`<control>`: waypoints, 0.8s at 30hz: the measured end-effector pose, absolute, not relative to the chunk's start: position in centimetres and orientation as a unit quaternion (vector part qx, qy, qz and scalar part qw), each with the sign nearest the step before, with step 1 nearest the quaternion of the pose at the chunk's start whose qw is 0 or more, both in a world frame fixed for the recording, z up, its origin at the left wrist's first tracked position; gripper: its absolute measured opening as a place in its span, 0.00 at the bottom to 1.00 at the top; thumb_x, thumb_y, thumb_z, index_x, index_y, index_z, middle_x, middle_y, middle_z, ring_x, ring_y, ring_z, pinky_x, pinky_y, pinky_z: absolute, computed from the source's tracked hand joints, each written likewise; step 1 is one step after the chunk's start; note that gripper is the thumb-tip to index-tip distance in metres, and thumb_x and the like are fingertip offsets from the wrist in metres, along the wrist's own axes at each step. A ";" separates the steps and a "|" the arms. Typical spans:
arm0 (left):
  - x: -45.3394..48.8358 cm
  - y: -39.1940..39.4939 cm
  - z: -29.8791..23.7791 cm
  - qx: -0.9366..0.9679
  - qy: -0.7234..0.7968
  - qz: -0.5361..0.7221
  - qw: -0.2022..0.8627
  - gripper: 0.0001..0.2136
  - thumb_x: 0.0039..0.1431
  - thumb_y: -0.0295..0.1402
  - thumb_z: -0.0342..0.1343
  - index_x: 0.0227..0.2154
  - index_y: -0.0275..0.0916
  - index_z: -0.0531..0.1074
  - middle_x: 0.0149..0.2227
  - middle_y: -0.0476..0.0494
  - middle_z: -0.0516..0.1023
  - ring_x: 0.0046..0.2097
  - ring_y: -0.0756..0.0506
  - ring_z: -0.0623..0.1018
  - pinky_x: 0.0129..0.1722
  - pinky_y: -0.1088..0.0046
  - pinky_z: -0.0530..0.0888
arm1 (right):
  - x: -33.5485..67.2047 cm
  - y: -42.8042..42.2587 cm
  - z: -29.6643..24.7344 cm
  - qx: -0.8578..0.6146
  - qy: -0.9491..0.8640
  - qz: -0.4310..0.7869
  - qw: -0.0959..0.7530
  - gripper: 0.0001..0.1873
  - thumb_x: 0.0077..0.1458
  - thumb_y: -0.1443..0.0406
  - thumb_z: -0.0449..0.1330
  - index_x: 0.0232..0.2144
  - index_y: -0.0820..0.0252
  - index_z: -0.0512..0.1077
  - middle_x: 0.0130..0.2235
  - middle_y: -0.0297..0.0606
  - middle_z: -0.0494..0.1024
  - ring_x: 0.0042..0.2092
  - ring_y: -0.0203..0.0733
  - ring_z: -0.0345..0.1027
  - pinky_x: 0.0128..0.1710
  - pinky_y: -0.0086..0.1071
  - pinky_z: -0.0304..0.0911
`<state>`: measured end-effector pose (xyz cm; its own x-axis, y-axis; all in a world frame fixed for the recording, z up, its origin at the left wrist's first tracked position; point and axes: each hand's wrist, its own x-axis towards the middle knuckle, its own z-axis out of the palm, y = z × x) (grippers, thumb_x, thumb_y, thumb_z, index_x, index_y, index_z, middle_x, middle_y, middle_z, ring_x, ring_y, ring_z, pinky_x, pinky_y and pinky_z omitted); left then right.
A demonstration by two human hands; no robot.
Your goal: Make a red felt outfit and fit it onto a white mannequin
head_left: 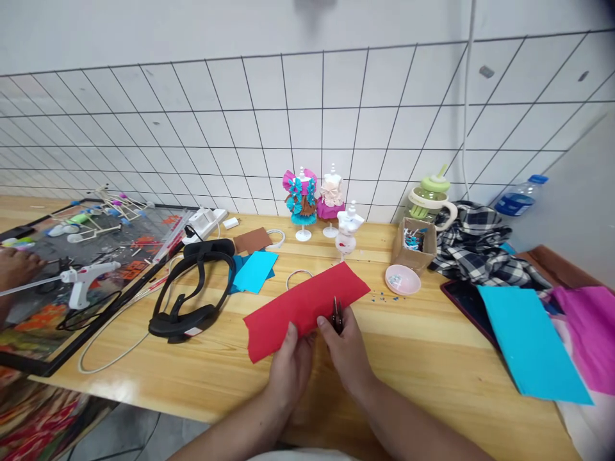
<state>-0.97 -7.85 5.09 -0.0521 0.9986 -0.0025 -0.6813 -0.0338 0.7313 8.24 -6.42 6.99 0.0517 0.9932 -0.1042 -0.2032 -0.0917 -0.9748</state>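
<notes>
A long red sheet [302, 307], fabric or crepe paper by its look, is held tilted above the table. My left hand [291, 365] is closed on its lower edge, thumb on top and fingers beneath. My right hand [348, 358] pinches the same edge farther right with its thumb. A small pair of dark scissors [337, 315] sticks up from my right hand, blades pointing away from me; its handles are mostly hidden in the palm. Just beyond the sheet stands a small white dress form [350, 221] with white cloth on its bust.
Two dressed mini mannequins [302, 202] stand by the tiled wall. To the right are a pink dish [402, 280], a cardboard box [416, 246] and blue sheets [533, 342]. Leftward lie a black headset [192, 294], cables and a glue gun [86, 282]. Another person's hand [19, 269] is far left.
</notes>
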 end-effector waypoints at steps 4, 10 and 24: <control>-0.9 -6.6 6.4 0.143 0.291 0.708 0.627 0.20 0.62 0.37 0.54 0.56 0.43 0.67 0.52 0.42 0.77 0.57 0.41 0.72 0.58 0.62 0.66 | 9.0 -6.3 5.5 -0.495 -0.400 0.565 0.525 0.19 0.51 0.55 0.63 0.42 0.57 0.65 0.38 0.37 0.76 0.37 0.40 0.70 0.36 0.32 0.66; -1.8 -4.0 6.5 0.182 0.280 0.683 0.649 0.21 0.60 0.41 0.56 0.55 0.41 0.69 0.54 0.40 0.75 0.60 0.39 0.69 0.59 0.59 0.65 | 9.7 -6.4 3.7 -0.418 -0.357 0.727 0.411 0.28 0.54 0.39 0.50 0.37 0.56 0.62 0.24 0.24 0.60 0.18 0.26 0.46 0.13 0.20 0.45; -1.8 -4.7 4.1 0.187 0.273 0.606 0.724 0.20 0.63 0.35 0.52 0.57 0.40 0.66 0.43 0.41 0.81 0.39 0.44 0.81 0.47 0.64 0.75 | 10.0 -7.0 2.3 -0.378 -0.379 0.778 0.329 0.32 0.50 0.35 0.48 0.36 0.55 0.56 0.19 0.24 0.69 0.14 0.31 0.55 0.12 0.25 0.58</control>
